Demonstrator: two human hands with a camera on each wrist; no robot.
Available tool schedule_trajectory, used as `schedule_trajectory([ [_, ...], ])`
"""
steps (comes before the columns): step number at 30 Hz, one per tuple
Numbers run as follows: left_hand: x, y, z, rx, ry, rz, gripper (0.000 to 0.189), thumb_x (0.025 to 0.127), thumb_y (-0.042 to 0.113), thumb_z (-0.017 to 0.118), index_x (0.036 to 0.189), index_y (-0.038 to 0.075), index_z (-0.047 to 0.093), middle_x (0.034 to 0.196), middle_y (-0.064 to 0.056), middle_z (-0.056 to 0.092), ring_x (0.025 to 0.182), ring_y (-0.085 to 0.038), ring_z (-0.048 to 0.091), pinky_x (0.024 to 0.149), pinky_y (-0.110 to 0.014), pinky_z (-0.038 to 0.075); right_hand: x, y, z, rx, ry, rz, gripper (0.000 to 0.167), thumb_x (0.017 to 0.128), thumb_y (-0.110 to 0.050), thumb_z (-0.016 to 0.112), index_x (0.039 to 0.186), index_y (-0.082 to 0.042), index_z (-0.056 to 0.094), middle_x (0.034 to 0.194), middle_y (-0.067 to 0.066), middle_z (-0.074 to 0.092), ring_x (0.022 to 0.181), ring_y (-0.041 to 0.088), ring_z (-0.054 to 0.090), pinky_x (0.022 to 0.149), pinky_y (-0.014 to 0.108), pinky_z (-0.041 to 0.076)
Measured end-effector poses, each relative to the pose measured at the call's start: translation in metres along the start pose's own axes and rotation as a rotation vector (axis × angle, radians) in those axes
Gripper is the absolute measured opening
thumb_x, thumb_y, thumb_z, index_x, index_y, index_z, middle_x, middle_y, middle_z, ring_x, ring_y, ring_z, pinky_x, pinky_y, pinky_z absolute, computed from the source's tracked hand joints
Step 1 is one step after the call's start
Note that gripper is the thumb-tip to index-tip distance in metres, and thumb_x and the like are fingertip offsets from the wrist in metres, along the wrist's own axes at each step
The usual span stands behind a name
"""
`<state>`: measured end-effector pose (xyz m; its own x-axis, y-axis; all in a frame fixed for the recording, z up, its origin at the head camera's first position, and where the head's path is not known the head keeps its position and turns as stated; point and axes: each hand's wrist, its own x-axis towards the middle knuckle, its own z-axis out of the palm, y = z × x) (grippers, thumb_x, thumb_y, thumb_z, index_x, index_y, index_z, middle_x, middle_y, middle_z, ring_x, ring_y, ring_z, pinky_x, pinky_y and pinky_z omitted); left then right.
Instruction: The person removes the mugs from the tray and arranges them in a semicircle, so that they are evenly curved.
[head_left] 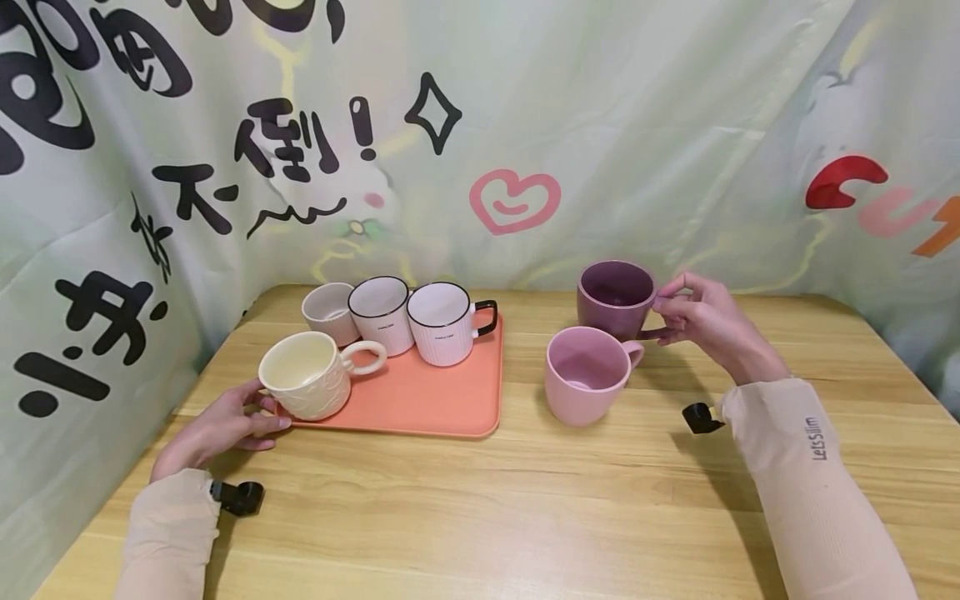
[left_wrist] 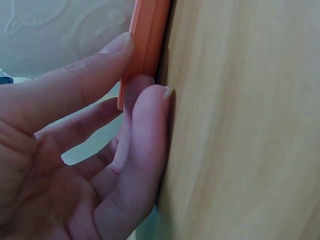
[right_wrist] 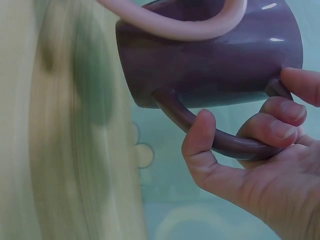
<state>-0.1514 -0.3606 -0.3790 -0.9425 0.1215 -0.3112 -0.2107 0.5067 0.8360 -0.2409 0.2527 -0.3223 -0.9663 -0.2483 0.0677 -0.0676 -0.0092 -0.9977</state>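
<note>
At the front left corner of the orange tray [head_left: 427, 408], my left hand [head_left: 225, 427] pinches the rim, thumb on the upper edge and fingertips underneath. Right beside that hand, a cream mug [head_left: 306, 382] with a raised pattern stands on the tray, its handle pointing right. My right hand [head_left: 701, 321] grips the handle of a dark purple mug [head_left: 609, 315]; in the right wrist view its fingers [right_wrist: 275, 127] curl round the dark handle [right_wrist: 240, 146]. A pink mug [head_left: 581, 387] stands on the table just in front of the purple one, partly covering it.
Two white mugs with black rims, one in the middle [head_left: 382, 325] and one to its right [head_left: 441, 337], stand on the tray beside a pale cup [head_left: 328, 312]. A printed curtain [head_left: 637, 125] hangs behind the wooden table [head_left: 450, 517].
</note>
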Motion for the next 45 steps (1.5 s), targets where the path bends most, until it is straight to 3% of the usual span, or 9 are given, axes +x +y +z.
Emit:
schedule_trajectory([
  [13, 0.000, -0.001, 0.001, -0.005, -0.003, 0.004, 0.062, 0.094, 0.000, 0.070, 0.140, -0.015, 0.030, 0.107, -0.018, 0.048, 0.083, -0.016, 0.062, 0.071, -0.033, 0.062, 0.000, 0.016, -0.008, -0.001, -0.050, -0.009, 0.015, 0.099, 0.009, 0.052, 0.096, -0.006, 0.054, 0.064, 0.001, 0.043, 0.058, 0.013, 0.044, 0.061, 0.036, 0.060],
  [31, 0.000, -0.004, -0.001, 0.009, 0.006, 0.007, 0.061, 0.095, 0.001, 0.070, 0.139, -0.014, 0.031, 0.108, -0.017, 0.049, 0.083, -0.017, 0.062, 0.071, -0.033, 0.062, 0.013, 0.037, -0.026, 0.086, -0.253, -0.030, 0.026, 0.099, 0.013, 0.042, 0.095, -0.009, 0.056, 0.070, 0.002, 0.046, 0.063, 0.017, 0.043, 0.065, 0.034, 0.055],
  [45, -0.001, -0.001, 0.000, 0.010, 0.008, 0.006, 0.059, 0.095, 0.001, 0.070, 0.137, -0.015, 0.032, 0.107, -0.017, 0.048, 0.084, -0.016, 0.062, 0.071, -0.033, 0.062, 0.022, 0.039, -0.029, 0.209, -0.238, 0.029, 0.036, 0.101, 0.010, 0.042, 0.099, -0.010, 0.072, 0.087, 0.008, 0.062, 0.080, 0.020, 0.059, 0.075, 0.041, 0.056],
])
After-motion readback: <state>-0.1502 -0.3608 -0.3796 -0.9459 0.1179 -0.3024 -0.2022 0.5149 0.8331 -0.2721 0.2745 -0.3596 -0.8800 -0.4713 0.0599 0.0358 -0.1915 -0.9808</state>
